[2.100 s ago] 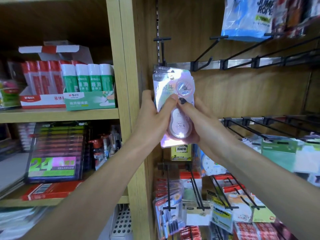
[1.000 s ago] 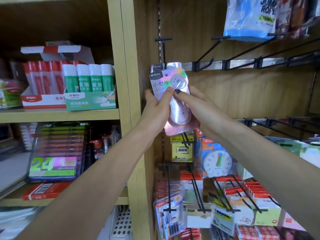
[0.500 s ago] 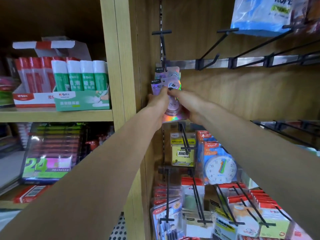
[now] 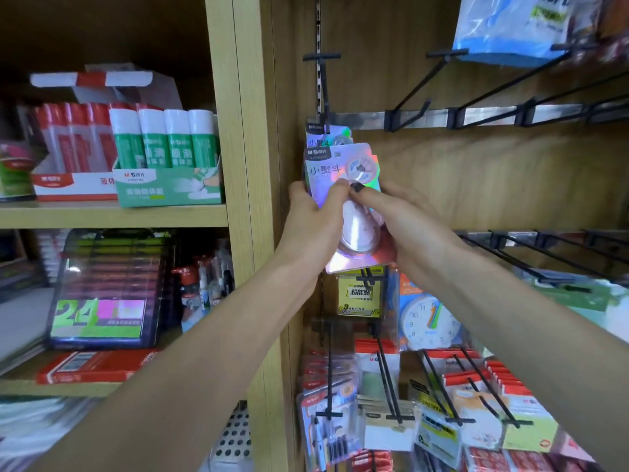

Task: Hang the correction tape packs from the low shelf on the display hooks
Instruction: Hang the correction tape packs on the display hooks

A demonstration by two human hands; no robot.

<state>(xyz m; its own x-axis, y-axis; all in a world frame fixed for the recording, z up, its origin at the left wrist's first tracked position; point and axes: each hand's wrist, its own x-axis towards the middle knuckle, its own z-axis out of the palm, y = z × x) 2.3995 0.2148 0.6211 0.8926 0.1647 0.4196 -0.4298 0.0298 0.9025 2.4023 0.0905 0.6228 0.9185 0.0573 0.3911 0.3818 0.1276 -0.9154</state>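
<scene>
A shiny holographic correction tape pack (image 4: pixel 335 166) is held upright in front of the wooden back panel, below a black display hook (image 4: pixel 323 83). My left hand (image 4: pixel 315 223) grips its left edge with the thumb across the front. My right hand (image 4: pixel 403 223) holds its right side, thumb pressed on the blister. Behind it, a second identical pack (image 4: pixel 323 136) hangs on the hook, only its top showing. The held pack's top hole sits below the hook's rod; I cannot tell whether it is threaded on.
Empty black hooks (image 4: pixel 418 86) jut out along the metal rail to the right. Lower hooks (image 4: pixel 381 362) carry sticky notes, a clock toy and carded stationery. Left of the wooden upright (image 4: pixel 245 165), shelves hold boxed glue sticks (image 4: pixel 166 158) and marker sets. A blue bag (image 4: pixel 510 28) hangs top right.
Both hands pushed the pack up and toward the hook where another pack hangs; it now sits slightly lower and nearer than half a second ago. The view has shifted a little.
</scene>
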